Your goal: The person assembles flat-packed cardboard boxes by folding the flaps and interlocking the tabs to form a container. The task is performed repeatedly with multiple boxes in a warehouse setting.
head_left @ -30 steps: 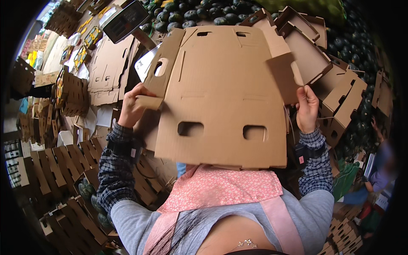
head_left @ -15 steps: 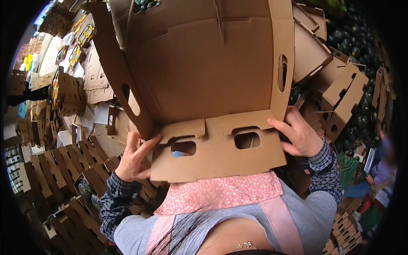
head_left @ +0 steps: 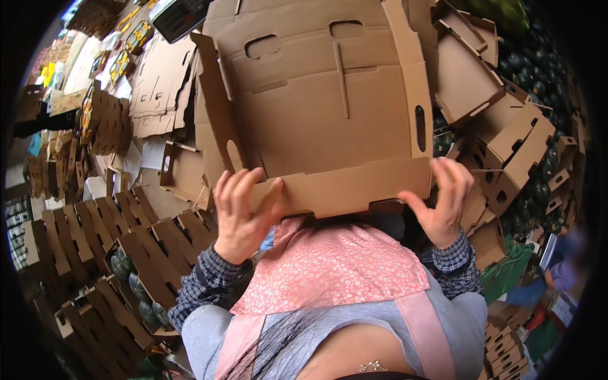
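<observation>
In front of my body lies a partly folded cardboard box (head_left: 310, 126), its inside facing me. The left and right walls stand up with oval handle holes. Its near wall (head_left: 345, 187) is folded up, and dark handle cutouts show along its lower edge. My left hand (head_left: 240, 215) holds that wall's left end, thumb on its face and fingers bent at the corner. At the right corner, my right hand (head_left: 443, 202) has its thumb by the wall's lower edge and its curved fingers against the side. The far flap, with two handle cutouts, lies flat.
Flat cardboard sheets (head_left: 158, 88) are stacked left. Several rows of boxes (head_left: 95, 247) stand lower left, some with striped green squash (head_left: 136, 285). On the right are open boxes (head_left: 465, 79) beside a heap of dark green squash (head_left: 538, 76). A scale-like device (head_left: 180, 19) sits at the top.
The box's near panel has folded up into a wall, and its far flap has come into view. My left hand moved right along the box; my right hand shifted slightly.
</observation>
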The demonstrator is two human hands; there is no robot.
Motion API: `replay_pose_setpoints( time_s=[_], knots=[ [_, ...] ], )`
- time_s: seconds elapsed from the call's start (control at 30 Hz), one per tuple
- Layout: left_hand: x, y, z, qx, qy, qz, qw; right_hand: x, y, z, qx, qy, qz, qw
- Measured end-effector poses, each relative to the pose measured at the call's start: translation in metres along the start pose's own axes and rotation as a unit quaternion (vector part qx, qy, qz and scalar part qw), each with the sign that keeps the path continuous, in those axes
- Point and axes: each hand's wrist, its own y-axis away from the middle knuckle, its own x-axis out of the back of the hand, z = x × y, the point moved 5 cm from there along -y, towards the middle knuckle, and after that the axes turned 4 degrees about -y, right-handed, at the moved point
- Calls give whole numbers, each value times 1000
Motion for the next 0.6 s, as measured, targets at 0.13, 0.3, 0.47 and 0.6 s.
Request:
replay_pose_setpoints(
  time_s=[0.13,0.3,0.47,0.6],
  knots=[
    [-17,-5,20,-85,-160,-116,977,-33,-12,-31,213,158,-183,947],
    [-34,7,26,-153,97,-316,931,-46,-8,-32,191,-90,-463,861],
    [-23,-6,17,-232,181,-479,827,-54,-11,-24,210,-182,-633,722],
    [-11,-88,-38,-55,-74,-320,943,-64,-99,-39,418,79,-334,841]
  ],
)
